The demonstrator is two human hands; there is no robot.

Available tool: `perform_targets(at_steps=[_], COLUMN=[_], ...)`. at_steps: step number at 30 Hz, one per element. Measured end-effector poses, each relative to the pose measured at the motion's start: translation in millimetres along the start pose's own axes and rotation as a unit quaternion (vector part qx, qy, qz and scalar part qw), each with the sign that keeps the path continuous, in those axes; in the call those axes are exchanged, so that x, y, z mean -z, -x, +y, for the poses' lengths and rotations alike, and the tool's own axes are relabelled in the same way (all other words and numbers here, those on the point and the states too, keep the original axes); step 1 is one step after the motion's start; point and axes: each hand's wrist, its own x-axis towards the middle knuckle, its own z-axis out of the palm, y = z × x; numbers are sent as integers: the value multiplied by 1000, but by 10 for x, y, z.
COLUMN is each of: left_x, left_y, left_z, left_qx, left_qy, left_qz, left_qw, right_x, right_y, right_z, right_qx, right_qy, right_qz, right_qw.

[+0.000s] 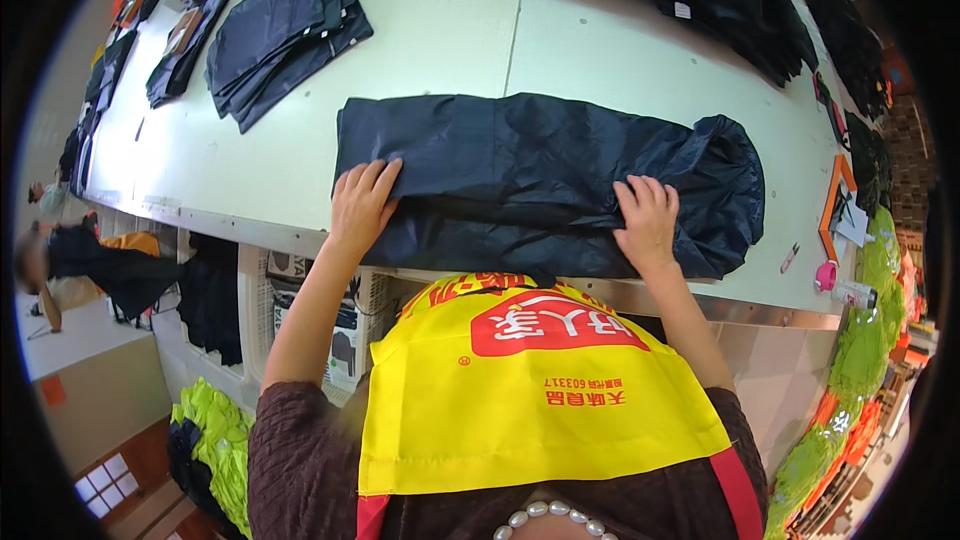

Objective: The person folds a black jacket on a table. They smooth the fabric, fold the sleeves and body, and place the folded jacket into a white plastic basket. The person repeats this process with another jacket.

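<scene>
A dark navy garment (500, 155) of smooth, slightly shiny fabric lies folded lengthwise on the table in front of me. Its left end is flat and square, while the right end is gathered and puffed up. My left hand (364, 202) rests on the left part of the garment, palm down, fingers stretched out. On the right part lies my right hand (648, 222), fingers also extended and pressing lightly on the cloth. Neither hand grips anything. The garment's near edge runs along the table edge, against my yellow apron (540, 390).
Folded dark garments (290, 30) lie stacked at the far left of the white table (440, 40). A larger dark pile (690, 0) covers the far right. Near the right edge are small snips (790, 258), an orange frame (832, 205) and a clear bottle (852, 293).
</scene>
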Motion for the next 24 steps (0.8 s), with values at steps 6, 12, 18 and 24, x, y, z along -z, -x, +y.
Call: perform_targets(at_steps=[6,12,18,24], left_x=[119,406,745,807], left_y=[-341,-929,-1236,-1264], left_z=[-87,-135,-106,-109], left_qx=[12,64,56,15], left_qy=[68,57,24,9], left_qz=[-23,11,-25,-39], left_qw=[997,996,998,999], right_x=[33,104,-473,-633], right_y=[-221,-186,-704,-868], right_z=[136,-728,-841,-776], right_qx=[-33,184,25,173], right_qy=[-6,-323,-153,-259], right_qz=[83,-27,-148,-244], right_qw=[996,928,977,918])
